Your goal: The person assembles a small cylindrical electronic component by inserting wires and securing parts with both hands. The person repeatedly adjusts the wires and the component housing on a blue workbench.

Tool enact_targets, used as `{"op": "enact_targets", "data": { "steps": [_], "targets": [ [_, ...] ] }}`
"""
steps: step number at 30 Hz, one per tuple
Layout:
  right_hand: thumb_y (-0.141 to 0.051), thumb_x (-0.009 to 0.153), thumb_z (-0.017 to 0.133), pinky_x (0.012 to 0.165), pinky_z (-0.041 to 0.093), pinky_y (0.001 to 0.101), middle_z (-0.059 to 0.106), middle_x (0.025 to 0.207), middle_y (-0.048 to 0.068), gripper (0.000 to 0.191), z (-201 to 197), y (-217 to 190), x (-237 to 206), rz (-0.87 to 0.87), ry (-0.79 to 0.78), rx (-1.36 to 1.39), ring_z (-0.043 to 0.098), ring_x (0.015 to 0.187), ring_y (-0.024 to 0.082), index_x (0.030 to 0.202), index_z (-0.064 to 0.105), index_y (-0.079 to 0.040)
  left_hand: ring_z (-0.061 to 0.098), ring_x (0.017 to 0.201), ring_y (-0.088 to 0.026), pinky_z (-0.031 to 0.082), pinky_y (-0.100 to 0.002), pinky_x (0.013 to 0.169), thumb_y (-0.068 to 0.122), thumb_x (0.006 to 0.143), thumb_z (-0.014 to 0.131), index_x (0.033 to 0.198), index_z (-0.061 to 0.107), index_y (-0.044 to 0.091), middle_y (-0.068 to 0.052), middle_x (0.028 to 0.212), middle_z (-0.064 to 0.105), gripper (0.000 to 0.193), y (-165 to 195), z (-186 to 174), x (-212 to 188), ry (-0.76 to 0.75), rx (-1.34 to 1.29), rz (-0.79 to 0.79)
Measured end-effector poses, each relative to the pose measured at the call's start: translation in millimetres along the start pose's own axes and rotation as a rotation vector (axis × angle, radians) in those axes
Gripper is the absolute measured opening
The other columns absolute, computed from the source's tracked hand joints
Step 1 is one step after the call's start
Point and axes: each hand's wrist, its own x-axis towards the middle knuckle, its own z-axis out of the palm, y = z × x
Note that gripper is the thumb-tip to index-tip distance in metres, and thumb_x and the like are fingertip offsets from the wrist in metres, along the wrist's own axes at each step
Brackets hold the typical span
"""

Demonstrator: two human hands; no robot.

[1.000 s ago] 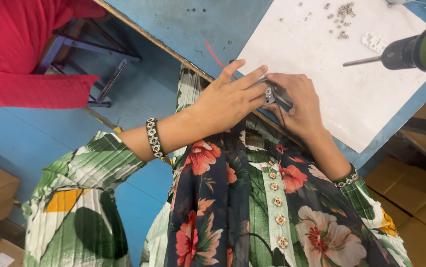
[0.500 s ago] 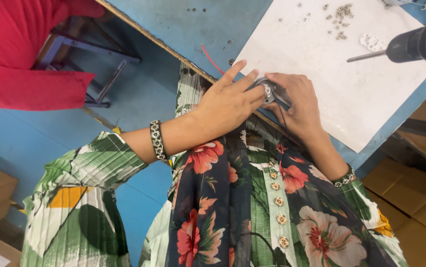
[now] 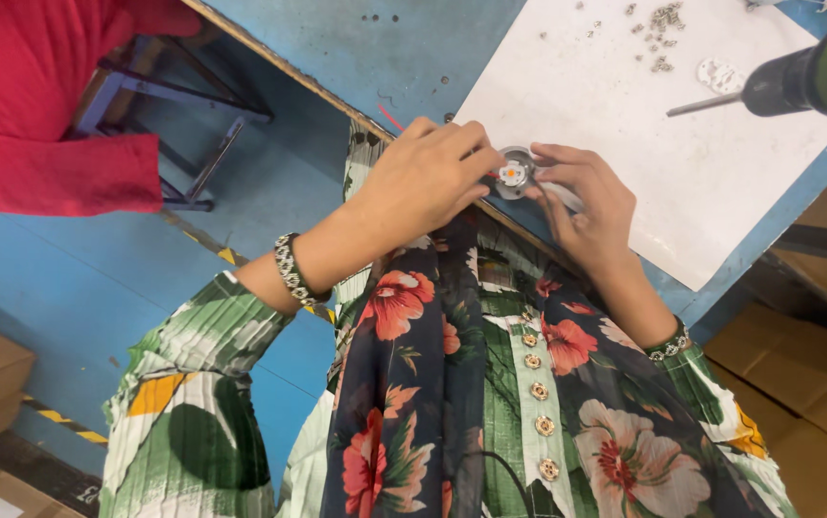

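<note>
Both hands held a small round metal part (image 3: 513, 174) at the desk's near edge, its flat face with an orange centre turned up toward the camera. Left hand (image 3: 430, 176) and right hand (image 3: 586, 201) had fingers curled around its rim. Beyond lay white paper (image 3: 663, 144), loose screws (image 3: 661, 19) and a drill (image 3: 797, 82).
</note>
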Motion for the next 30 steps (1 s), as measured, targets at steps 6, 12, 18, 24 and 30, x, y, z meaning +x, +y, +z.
{"op": "enact_targets", "data": {
  "steps": [6,12,18,24,30],
  "targets": [
    [0.007,0.093,0.078,0.085,0.060,0.0344,0.073,0.121,0.015,0.020,0,-2,2,-0.049,0.021,-0.037,0.073,0.103,0.028,0.105,0.064,-0.002,0.065,0.092,-0.025,0.048,-0.040,0.080,0.015,0.096,0.072,0.101,0.066,0.012,-0.004,0.099,0.062,0.009,4,16,7,0.103,-0.069,-0.046],
    [0.008,0.097,0.075,0.085,0.059,0.0364,0.074,0.115,0.013,0.018,1,-4,7,-0.068,0.045,-0.040,0.072,0.101,0.029,0.106,0.063,-0.002,0.066,0.084,-0.029,0.052,-0.041,0.077,0.012,0.095,0.071,0.099,0.065,0.011,-0.001,0.102,0.065,0.007,22,24,2,0.273,-0.195,-0.188],
    [0.006,0.092,0.077,0.074,0.057,0.0348,0.068,0.109,0.014,0.014,7,-8,10,-0.030,0.027,-0.112,0.071,0.090,0.026,0.100,0.069,-0.002,0.069,0.086,-0.026,0.054,-0.038,0.074,0.010,0.098,0.068,0.102,0.063,0.009,-0.002,0.104,0.066,0.007,32,30,2,0.388,-0.218,-0.241],
    [0.009,0.092,0.075,0.077,0.057,0.0347,0.066,0.111,0.013,0.017,9,-7,10,-0.023,0.039,-0.137,0.071,0.092,0.025,0.102,0.068,-0.003,0.071,0.086,-0.025,0.054,-0.037,0.072,0.009,0.098,0.068,0.103,0.063,0.008,-0.002,0.105,0.067,0.007,37,33,-3,0.398,-0.250,-0.246],
    [0.008,0.091,0.076,0.074,0.056,0.0343,0.068,0.110,0.012,0.017,11,-6,8,-0.034,0.029,-0.173,0.069,0.089,0.024,0.100,0.066,-0.004,0.071,0.088,-0.024,0.055,-0.036,0.073,0.008,0.099,0.067,0.105,0.063,0.008,-0.002,0.107,0.067,0.007,41,34,-5,0.426,-0.235,-0.239]
  ]
}}
